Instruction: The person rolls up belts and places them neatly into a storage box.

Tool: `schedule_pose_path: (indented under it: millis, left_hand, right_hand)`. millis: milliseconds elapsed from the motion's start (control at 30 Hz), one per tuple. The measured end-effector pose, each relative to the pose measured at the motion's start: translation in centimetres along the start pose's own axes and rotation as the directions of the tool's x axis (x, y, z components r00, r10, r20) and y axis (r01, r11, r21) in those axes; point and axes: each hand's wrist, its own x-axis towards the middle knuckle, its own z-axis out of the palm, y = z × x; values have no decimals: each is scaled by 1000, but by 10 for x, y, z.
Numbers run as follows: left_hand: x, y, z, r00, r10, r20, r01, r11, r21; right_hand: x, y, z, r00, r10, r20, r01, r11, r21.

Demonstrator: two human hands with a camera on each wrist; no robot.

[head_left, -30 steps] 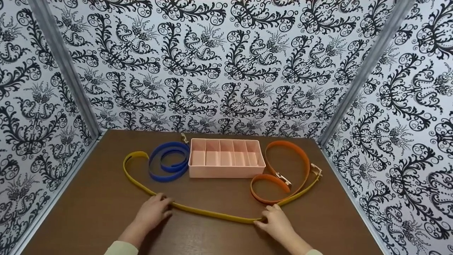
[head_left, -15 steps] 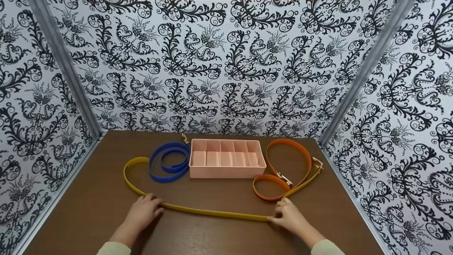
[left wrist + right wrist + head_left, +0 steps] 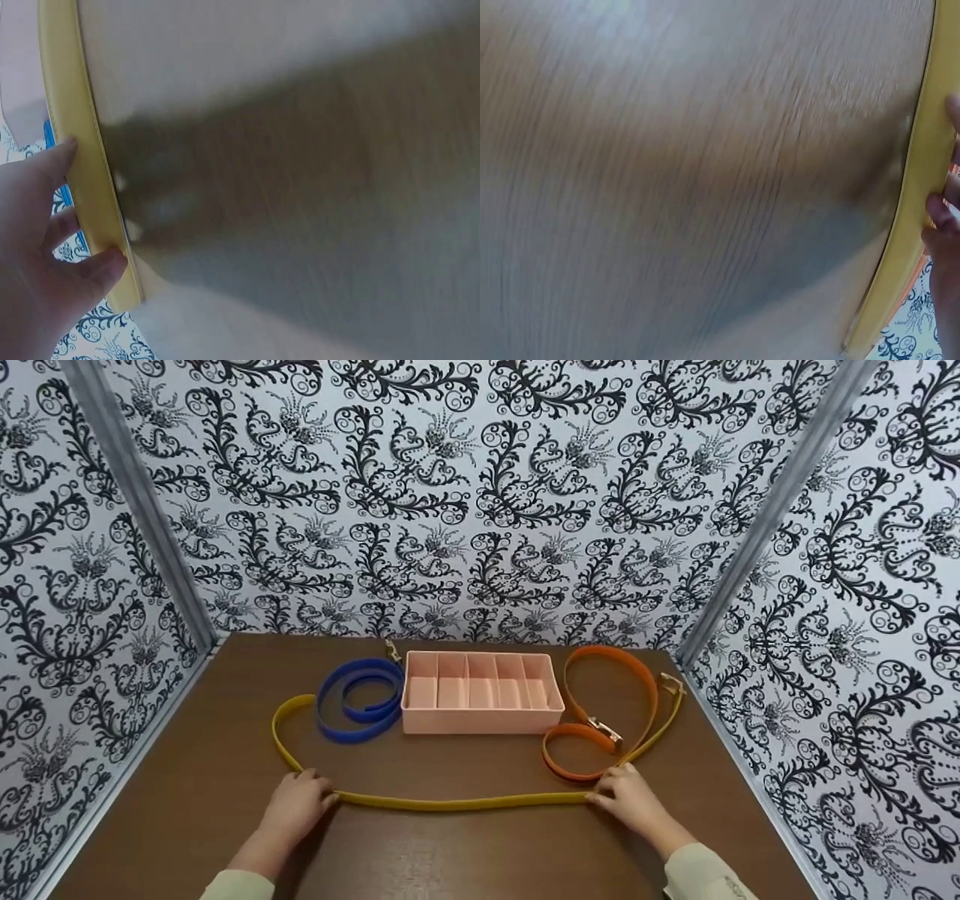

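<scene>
A long yellow belt (image 3: 450, 804) stretches across the front of the brown table, its stretch between my hands sagging slightly. My left hand (image 3: 296, 802) grips it on the left; in the left wrist view the thumb and fingers pinch the yellow belt (image 3: 75, 120) by its edges. On the right my right hand (image 3: 630, 799) pinches it just in front of the orange belt. Only part of the right hand (image 3: 945, 247) shows in the right wrist view, against the band. Beyond the hands, the belt's left end curls toward the back, and its buckle (image 3: 672, 684) lies at the back right.
A pink compartment tray (image 3: 484, 723) stands at the back middle of the table (image 3: 450, 855). To its left lies a coiled blue belt (image 3: 352, 735); to its right, a looped orange belt (image 3: 615, 652) with a metal buckle. Patterned walls (image 3: 465, 510) enclose the table's back and sides.
Both hands have moved apart along the yellow belt, the left one leftward and the right one rightward and back. The belt's front stretch has straightened, and its buckle end has shifted backward.
</scene>
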Motion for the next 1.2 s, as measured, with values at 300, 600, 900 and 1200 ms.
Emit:
schedule_pose_path:
  millis: [300, 600, 900, 1200]
  left_hand:
    - [-5, 12, 3, 995, -36, -97, 42, 997, 66]
    - [-9, 24, 6, 992, -67, -111, 72, 996, 47]
    - [-15, 35, 14, 994, 1, -107, 4, 999, 50]
    - [-21, 55, 17, 988, 60, -142, -52, 997, 65]
  right_hand:
    - [-1, -19, 12, 971, 208, -120, -219, 972, -89]
    - [-3, -58, 25, 950, 307, -52, -311, 945, -106]
    - [-5, -76, 29, 964, 260, -60, -267, 952, -150]
    - [3, -97, 41, 994, 102, 32, -103, 994, 20]
